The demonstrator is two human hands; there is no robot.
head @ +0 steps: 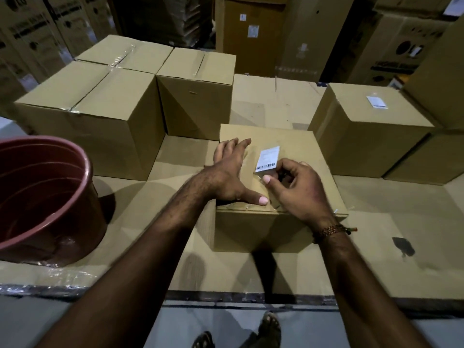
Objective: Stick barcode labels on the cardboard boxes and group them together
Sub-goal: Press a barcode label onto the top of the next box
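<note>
Sandalled feet [270, 327] on grey floor [37, 322] | left hand [232, 172] flat, fingers apart | right hand [296, 187] pinches label [268, 158]

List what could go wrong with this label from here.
1. The right hand pinches only one corner of the barcode label, so it may land crooked or crease on the box.
2. The left hand only lies flat on the box top, so the box might slide during pressing.
3. The light is dim, so misalignment may go unnoticed.
</note>
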